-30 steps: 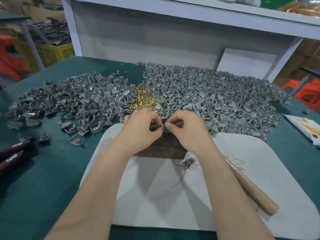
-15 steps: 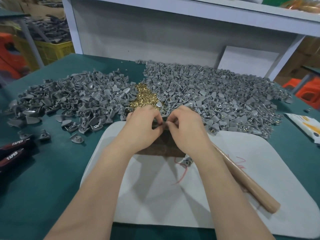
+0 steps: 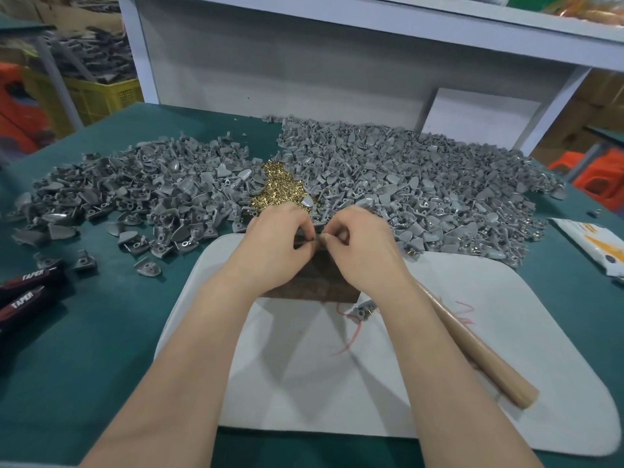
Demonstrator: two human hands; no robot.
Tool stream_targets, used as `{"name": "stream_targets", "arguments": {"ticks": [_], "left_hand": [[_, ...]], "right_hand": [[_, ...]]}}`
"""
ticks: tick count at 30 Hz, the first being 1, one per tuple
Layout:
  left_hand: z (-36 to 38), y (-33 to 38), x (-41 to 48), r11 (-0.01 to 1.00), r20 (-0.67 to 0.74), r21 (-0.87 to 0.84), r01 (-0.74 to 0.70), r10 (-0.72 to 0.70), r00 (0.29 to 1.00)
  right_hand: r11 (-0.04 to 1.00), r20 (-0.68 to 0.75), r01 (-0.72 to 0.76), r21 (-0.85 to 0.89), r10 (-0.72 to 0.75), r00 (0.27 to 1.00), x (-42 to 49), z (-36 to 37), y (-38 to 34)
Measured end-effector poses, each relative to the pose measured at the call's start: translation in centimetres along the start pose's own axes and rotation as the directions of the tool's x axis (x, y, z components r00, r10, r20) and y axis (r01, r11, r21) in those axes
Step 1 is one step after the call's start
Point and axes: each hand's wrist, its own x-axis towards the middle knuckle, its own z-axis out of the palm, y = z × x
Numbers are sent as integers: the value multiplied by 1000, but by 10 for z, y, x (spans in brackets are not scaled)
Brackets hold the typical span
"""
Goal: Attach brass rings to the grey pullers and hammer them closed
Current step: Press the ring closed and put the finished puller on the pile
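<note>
Both hands meet over the far edge of a dark brown block [image 3: 317, 282]. On my feed the left hand [image 3: 277, 244] and the right hand [image 3: 361, 244] have their fingers curled, thumbs and fingertips pinched from either side on one small grey puller [image 3: 316, 238] held between them just above the block. The fingertips cover most of that piece, so I cannot tell whether a ring sits in it. Just beyond the left hand's knuckles lies a heap of brass rings [image 3: 280, 190], wedged between two spreads of grey parts: the left heap of pullers [image 3: 135, 190] and the larger right heap of pullers [image 3: 422, 184], where I see brass glinting among some pieces along its near edge. The block stands on a white pad [image 3: 489, 315]. Near the block's near right corner a loose puller [image 3: 363, 310] lies on the pad, with brass showing on it and a strand of red thread [image 3: 351, 339] beside it. A wooden handle [image 3: 483, 359] lies slanted across the pad from under the right wrist toward the near right; its head is hidden. All of this rests on a green counter [image 3: 84, 332]. At the counter's left edge are two black tools [image 3: 27, 292] marked TAPER, and at its right edge a white packet [image 3: 597, 244].
</note>
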Motion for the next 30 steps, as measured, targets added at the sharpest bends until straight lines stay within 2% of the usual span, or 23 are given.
{"name": "stream_targets", "arguments": {"ticks": [4, 6, 8, 10, 12, 13, 15, 18, 21, 25, 28, 30], "left_hand": [[-1, 0, -1, 1000, 1, -13, -5, 5, 1000], [-2, 0, -1, 1000, 7, -13, 4, -4, 1000], [-2, 0, -1, 1000, 14, -18, 14, -14, 1000], [-3, 0, -1, 999, 18, -21, 24, -24, 1000], [-3, 0, -1, 999, 14, -20, 37, -36, 999], [-2, 0, -1, 999, 9, -17, 44, -44, 999], [-3, -1, -1, 998, -8, -11, 70, -70, 998], [-5, -3, -1, 991, -58, 6, 133, -133, 989], [-5, -5, -1, 986, -83, 13, 167, -165, 983], [-5, -5, -1, 983, -80, -3, 183, -183, 980], [-4, -5, -1, 986, -93, -22, 168, -169, 981], [-3, -6, -1, 987, -107, -26, 157, -159, 981]], "right_hand": [[995, 49, -18, 94, 13, 999, 1, -6, 1], [986, -8, -35, 166, 37, 999, 1, -13, 5], [979, -105, -115, 171, 134, 985, 1, -23, 16], [969, -57, -249, 3, 248, 967, -3, -30, 30], [909, 113, -359, -211, 387, 915, -5, -30, 38], [885, 172, -376, -275, 430, 886, -4, -29, 39], [875, 236, -380, -298, 454, 859, -1, -27, 37], [909, 223, -378, -176, 411, 884, -1, -29, 34], [940, 104, -341, 27, 337, 936, -7, -41, 29], [992, -114, -97, 84, 106, 988, -15, -54, 18], [984, -321, 100, 148, -48, 946, -26, -58, 7], [981, -305, 136, 141, -87, 948, -30, -59, 3]]}}
